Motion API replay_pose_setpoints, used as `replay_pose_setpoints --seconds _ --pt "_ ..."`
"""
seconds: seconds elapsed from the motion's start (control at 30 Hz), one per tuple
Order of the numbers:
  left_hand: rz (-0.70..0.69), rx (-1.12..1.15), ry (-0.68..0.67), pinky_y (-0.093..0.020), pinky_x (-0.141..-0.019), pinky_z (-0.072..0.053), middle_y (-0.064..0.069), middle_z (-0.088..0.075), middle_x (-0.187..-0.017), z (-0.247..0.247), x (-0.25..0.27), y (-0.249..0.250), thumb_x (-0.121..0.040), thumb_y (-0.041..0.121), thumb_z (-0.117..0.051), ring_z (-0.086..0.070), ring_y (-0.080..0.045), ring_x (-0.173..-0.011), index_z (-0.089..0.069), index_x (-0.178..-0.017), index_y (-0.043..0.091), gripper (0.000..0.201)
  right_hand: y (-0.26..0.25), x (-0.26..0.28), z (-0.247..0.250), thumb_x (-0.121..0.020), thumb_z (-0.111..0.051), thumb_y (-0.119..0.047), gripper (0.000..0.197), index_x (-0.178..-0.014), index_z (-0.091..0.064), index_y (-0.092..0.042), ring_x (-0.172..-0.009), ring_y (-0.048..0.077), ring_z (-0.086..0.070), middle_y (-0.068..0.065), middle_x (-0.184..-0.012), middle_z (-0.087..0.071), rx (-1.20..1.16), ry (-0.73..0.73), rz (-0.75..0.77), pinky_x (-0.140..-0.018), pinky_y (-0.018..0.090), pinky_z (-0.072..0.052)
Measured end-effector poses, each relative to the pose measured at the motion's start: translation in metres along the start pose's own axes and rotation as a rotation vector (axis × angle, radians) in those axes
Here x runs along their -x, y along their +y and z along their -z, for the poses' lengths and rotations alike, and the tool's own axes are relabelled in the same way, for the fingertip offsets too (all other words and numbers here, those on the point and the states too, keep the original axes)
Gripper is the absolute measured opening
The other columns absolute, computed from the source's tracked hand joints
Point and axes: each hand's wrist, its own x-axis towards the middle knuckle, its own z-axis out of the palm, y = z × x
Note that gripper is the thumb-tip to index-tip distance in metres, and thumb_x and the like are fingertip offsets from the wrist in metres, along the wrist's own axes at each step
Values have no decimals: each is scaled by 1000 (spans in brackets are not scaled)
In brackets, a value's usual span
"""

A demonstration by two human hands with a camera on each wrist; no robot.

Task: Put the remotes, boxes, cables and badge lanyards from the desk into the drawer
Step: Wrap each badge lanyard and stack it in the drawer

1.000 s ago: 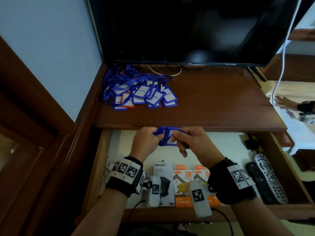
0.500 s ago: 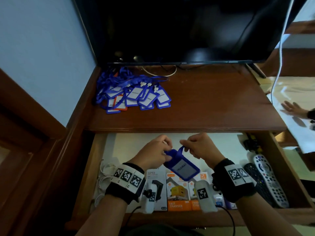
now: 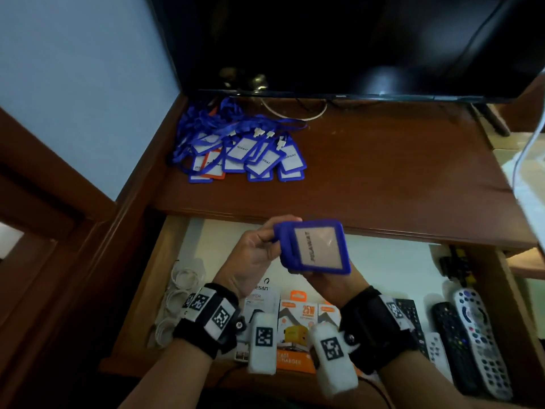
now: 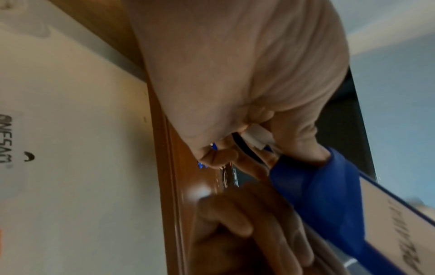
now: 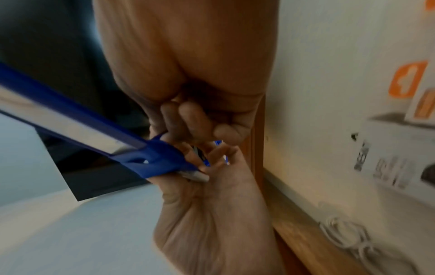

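Note:
Both hands hold one blue badge holder (image 3: 317, 246) over the open drawer (image 3: 138, 290), its white card face up. My left hand (image 3: 253, 255) pinches the blue strap (image 4: 329, 195) and its white clip at the holder's left end. My right hand (image 3: 330, 280) is under the holder with curled fingers (image 5: 188, 119), mostly hidden by it. A pile of several blue lanyards with badges (image 3: 241, 149) lies at the back left of the desk (image 3: 383, 172).
In the drawer lie white coiled cables (image 3: 182, 278) at the left, charger boxes (image 3: 298, 320) in the middle and several remotes (image 3: 472, 329) at the right. A dark television (image 3: 354, 39) stands at the back of the desk. A wall closes off the left side.
The badge holder hung tilted between my hands; now it is turned face up and held higher and flatter. Both hands have stayed over the drawer.

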Motion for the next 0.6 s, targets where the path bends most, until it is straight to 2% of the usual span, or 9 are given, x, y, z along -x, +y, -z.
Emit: replay_pose_setpoints --seconds 0.07,0.1,0.17,0.2,0.3,0.4,0.5,0.53,0.6 --pt "-13 76 48 -33 -87 -50 -15 -59 -122 9 -6 3 -74 36 -78 -61 -24 -108 -72 -108 13 42 5 -16 -12 -95 -49 -11 20 -98 -69 -7 -49 10 -50 4 -69 -61 -163 26 -36 -51 25 -41" --pt "-16 103 61 -34 -80 -53 -15 -63 -115 14 -10 5 -72 38 -79 -64 -24 -100 -72 -107 11 45 6 -22 -20 -97 -44 -8 20 -101 -64 -5 -46 10 -45 3 -64 -58 -191 36 -62 -54 28 -38" --pt "-10 134 64 -33 -68 -56 -10 -72 -101 27 -16 9 -70 38 -80 -69 -22 -85 -73 -104 10 45 11 -36 -27 -96 -41 -4 23 -90 -63 -9 -43 10 -38 -1 -53 -52 -220 61 -80 -55 29 -35" --pt "-1 131 77 -32 -67 -56 -7 -73 -97 35 -19 11 -68 37 -81 -69 -21 -83 -74 -102 11 43 13 -44 -31 -92 -43 -2 24 -84 -64 -10 -43 11 -37 0 -52 -49 -230 67 -84 -54 28 -36" --pt "63 103 217 -30 -81 -50 -2 -75 -95 66 -28 17 -77 22 -71 -69 -16 -91 -78 -92 18 16 17 -69 -35 -80 -49 -2 13 -82 -61 -6 -45 15 -36 6 -54 -44 -175 139 -152 -51 27 -38" --pt "167 71 344 -30 -91 -45 2 -74 -98 106 -32 19 -77 10 -58 -67 -12 -98 -76 -94 17 25 25 -96 -25 -85 -43 -3 15 -82 -58 -5 -49 17 -39 7 -58 -47 -92 233 -212 -53 27 -37" --pt "263 -134 438 -33 -95 -46 -3 -73 -103 150 -29 16 -84 -3 -59 -66 -19 -102 -71 -100 11 25 23 -124 -12 -91 -45 -10 22 -87 -66 -6 -57 17 -48 6 -66 -55 7 315 -147 -54 27 -39" --pt "318 -266 450 -34 -93 -45 -5 -73 -100 162 -27 15 -84 -5 -60 -65 -21 -98 -72 -94 9 21 18 -135 -9 -92 -45 -9 22 -88 -66 -7 -58 17 -51 5 -66 -58 60 333 -117 -55 27 -40" --pt "431 -538 434 -34 -82 -44 -2 -65 -82 187 -23 7 -81 -7 -64 -60 -18 -79 -66 -71 12 22 9 -165 -6 -93 -48 -9 19 -88 -67 -10 -61 15 -55 1 -69 -63 207 383 -68 -56 24 -42"
